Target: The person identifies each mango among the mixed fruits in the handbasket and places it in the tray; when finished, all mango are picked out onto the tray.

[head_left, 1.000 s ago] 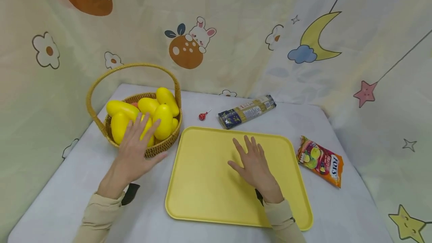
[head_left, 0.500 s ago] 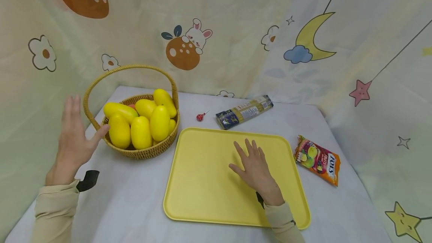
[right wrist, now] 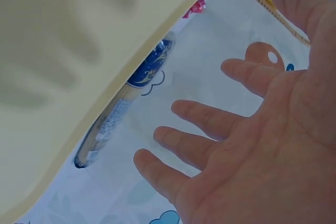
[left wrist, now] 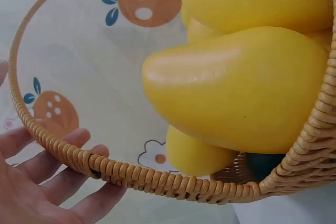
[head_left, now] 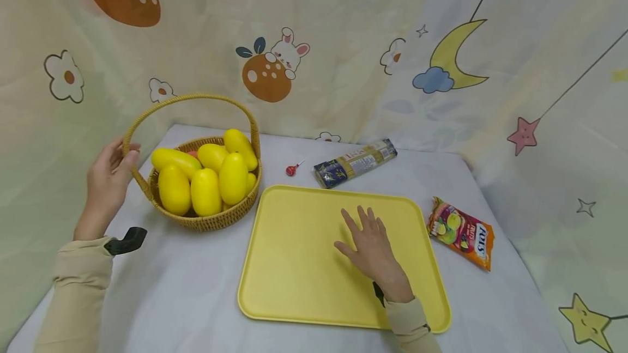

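Observation:
A wicker basket [head_left: 211,223] heaped with several yellow mangoes [head_left: 206,192] stands at the left of the table. My left hand [head_left: 109,181] is at the left side of its tall arched handle [head_left: 188,97], fingers bent around it. In the left wrist view, the fingertips [left wrist: 100,151] pass behind the wrapped handle; most of the thumb is out of that view. Over the yellow tray [head_left: 289,266] hovers my right hand [head_left: 374,252], palm down, its fingers spread and holding nothing.
Behind the tray lie a red-wrapped lollipop [head_left: 291,170] and a long pack of dry noodles [head_left: 355,163]. To the tray's right is an orange and red bag of fruit candy [head_left: 462,233]. A patterned cloth [head_left: 338,86] hangs behind the table.
My left hand moved left from in front of the mangoes, past the basket's side, then in to the handle, where its fingers bent around it. My right hand stayed nearly still over the tray.

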Tool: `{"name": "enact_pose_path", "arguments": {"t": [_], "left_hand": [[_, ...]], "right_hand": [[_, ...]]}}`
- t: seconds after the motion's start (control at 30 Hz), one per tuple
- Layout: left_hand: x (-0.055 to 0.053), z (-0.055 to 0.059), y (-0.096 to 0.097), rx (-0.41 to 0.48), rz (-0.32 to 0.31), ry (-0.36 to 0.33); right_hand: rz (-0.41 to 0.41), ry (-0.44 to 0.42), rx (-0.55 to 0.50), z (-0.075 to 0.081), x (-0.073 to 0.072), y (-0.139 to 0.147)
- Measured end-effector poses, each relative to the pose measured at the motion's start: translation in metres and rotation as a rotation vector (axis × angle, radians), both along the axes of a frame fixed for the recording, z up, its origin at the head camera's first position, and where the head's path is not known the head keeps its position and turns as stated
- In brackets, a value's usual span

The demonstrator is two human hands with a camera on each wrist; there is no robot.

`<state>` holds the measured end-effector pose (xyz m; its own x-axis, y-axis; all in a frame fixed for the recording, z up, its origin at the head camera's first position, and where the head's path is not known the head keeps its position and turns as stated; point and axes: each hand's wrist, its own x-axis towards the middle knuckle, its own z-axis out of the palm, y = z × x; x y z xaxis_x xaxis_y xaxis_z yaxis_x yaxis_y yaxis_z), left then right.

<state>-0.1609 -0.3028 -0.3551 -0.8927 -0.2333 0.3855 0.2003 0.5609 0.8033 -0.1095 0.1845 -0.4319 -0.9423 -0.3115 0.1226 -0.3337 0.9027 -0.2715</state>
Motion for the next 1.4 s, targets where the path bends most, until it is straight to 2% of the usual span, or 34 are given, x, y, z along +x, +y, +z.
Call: {"name": "enact_pose_path", "arguments": {"t": [0.23,0.43,0.53,0.7,0.93,1.03,1.2,1.4], "left_hand": [[-0.01,-0.001,-0.004,0.123,0.025,0.033],[-0.012,-0.005,-0.003,0.19,0.109,0.04],[-0.011,-0.006,-0.002,0.185,0.14,0.014],[-0.011,-0.006,0.001,0.119,0.17,-0.022],[-0.015,-0.004,-0.001,0.149,0.095,0.023],[-0.015,-0.003,-0.002,0.169,0.073,0.027],[-0.014,-0.005,-0.005,0.176,0.074,0.008],[-0.015,-0.007,-0.008,0.175,0.077,0.003]], "right_hand": [[0.017,-0.001,-0.006,-0.001,0.001,-0.004],[0.045,0.013,-0.012,0.0,0.0,-0.008],[0.047,0.007,-0.014,0.0,-0.001,-0.01],[0.048,-0.017,-0.011,-0.001,-0.001,-0.014],[0.064,0.04,-0.015,0.002,-0.003,-0.017],[0.07,0.038,-0.02,0.006,-0.006,-0.021],[0.089,0.011,-0.019,0.016,-0.015,-0.033],[0.155,0.041,0.008,0.034,-0.035,-0.06]]}}
